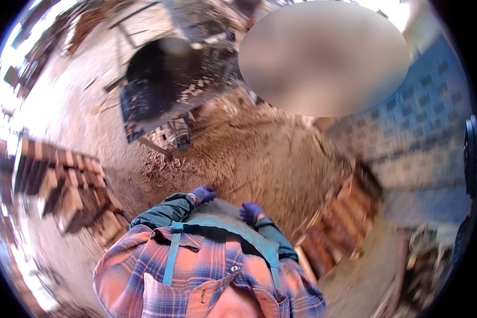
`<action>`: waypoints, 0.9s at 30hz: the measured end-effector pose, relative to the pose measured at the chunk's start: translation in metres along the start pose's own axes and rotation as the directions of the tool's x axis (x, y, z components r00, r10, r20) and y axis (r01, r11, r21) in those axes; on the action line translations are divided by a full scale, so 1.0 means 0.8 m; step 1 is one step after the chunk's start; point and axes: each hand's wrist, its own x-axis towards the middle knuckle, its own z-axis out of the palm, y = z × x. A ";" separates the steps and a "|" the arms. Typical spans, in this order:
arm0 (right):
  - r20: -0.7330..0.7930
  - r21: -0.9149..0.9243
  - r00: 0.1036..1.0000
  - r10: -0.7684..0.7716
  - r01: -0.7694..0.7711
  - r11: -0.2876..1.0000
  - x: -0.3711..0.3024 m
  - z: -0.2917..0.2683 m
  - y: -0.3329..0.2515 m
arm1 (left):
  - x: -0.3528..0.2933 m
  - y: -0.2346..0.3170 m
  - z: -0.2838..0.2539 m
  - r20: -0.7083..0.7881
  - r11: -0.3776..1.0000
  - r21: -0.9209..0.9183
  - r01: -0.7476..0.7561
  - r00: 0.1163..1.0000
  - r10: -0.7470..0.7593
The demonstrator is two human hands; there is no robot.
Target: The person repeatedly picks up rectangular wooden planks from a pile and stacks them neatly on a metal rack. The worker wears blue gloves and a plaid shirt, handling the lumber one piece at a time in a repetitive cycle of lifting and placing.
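Left hand point(202, 194), right hand point(250, 212), gloved, empty, fingers toward sawdust heap point(259, 153)

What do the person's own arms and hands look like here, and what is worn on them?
Both hands wear purple-blue gloves: the left hand and the right hand. The forearms are covered by dark green sleeves. Closer to the body there is a plaid shirt in orange and blue, with teal straps over it.

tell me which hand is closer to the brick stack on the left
Left. The left hand is up near the chest, on the side facing the brick stack. The right hand is beside it but farther from the stack. Both wear purple gloves.
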 end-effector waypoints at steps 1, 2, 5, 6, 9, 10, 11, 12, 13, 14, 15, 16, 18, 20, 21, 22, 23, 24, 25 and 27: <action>-0.004 -0.067 1.000 0.023 -0.023 0.998 -0.016 -0.009 -0.018 | -0.004 0.003 0.017 -0.045 0.995 -0.078 -0.066 0.997 0.063; -0.100 -0.159 0.994 0.040 -0.056 0.986 -0.034 0.007 -0.034 | -0.017 -0.006 0.028 -0.094 0.982 -0.146 -0.124 0.989 0.111; -0.002 -0.355 0.997 0.072 -0.068 0.933 0.014 -0.058 -0.080 | -0.043 0.018 0.058 -0.038 0.997 -0.021 -0.070 0.997 0.070; -0.025 -0.399 0.998 0.052 -0.057 0.915 0.017 -0.044 -0.105 | -0.065 0.029 0.060 -0.068 0.999 -0.029 -0.034 0.997 0.032; -0.048 -0.534 0.999 0.007 -0.032 0.845 -0.014 0.018 -0.137 | -0.070 -0.032 0.065 -0.230 0.998 -0.014 0.058 0.971 -0.059; -0.052 -0.579 0.999 -0.013 -0.020 0.815 -0.015 0.032 -0.147 | -0.073 -0.044 0.061 -0.254 0.996 -0.047 0.078 0.963 -0.087; -0.072 -0.562 0.997 0.022 -0.059 0.825 -0.011 0.044 -0.156 | -0.076 -0.057 0.056 -0.293 0.997 -0.035 0.068 0.953 -0.075; -0.064 -0.572 0.998 0.013 -0.047 0.819 -0.008 0.058 -0.166 | -0.079 -0.068 0.047 -0.331 0.998 -0.018 0.060 0.941 -0.062; -0.053 -0.578 0.999 0.012 -0.040 0.815 -0.004 0.074 -0.171 | -0.082 -0.076 0.040 -0.368 0.998 0.001 0.062 0.928 -0.057; -0.041 -0.582 0.999 0.010 -0.032 0.813 -0.002 0.089 -0.175 | -0.082 -0.080 0.035 -0.390 0.997 -0.059 0.053 0.918 -0.071; -0.035 -0.552 0.999 0.011 -0.029 0.834 0.000 0.102 -0.178 | -0.082 -0.084 0.029 -0.411 0.992 -0.115 0.042 0.908 -0.086; -0.034 -0.517 0.999 0.005 -0.022 0.855 -0.001 0.115 -0.185 | -0.081 -0.084 0.017 -0.425 0.986 -0.166 0.023 0.900 -0.093; 0.048 -0.854 0.995 -0.090 0.087 0.512 0.004 0.130 -0.201 | -0.084 -0.062 -0.023 -0.382 0.996 -0.086 0.024 0.922 -0.056; 0.282 -0.837 0.956 -0.082 0.203 -0.509 0.009 0.118 -0.230 | -0.087 -0.057 -0.058 -0.384 0.999 -0.046 0.018 0.923 -0.034; 0.366 -0.453 0.931 0.007 0.185 -0.872 0.014 0.112 -0.246 | -0.086 -0.059 -0.076 -0.388 0.999 -0.032 0.019 0.921 -0.031; 0.398 0.058 0.909 0.121 0.107 -0.993 0.020 0.114 -0.264 | -0.083 -0.060 -0.093 -0.367 1.000 -0.016 0.027 0.930 -0.031; 0.329 -0.097 0.944 -0.025 0.007 -0.995 0.009 0.108 -0.280 | -0.081 -0.062 -0.099 -0.344 0.999 -0.012 0.034 0.938 -0.036; 0.222 -0.271 0.956 -0.192 -0.129 -0.954 -0.017 0.102 -0.301 | -0.072 -0.053 -0.116 -0.297 0.999 0.022 0.029 0.955 -0.021; 0.275 -0.209 0.937 -0.216 -0.162 -0.965 -0.036 0.073 -0.330 | -0.066 -0.042 -0.130 -0.291 0.996 0.087 0.006 0.957 0.019; 0.163 -0.104 0.896 -0.413 -0.401 -0.910 -0.063 0.051 -0.379 | -0.055 -0.049 -0.153 -0.294 0.991 0.135 -0.023 0.954 0.062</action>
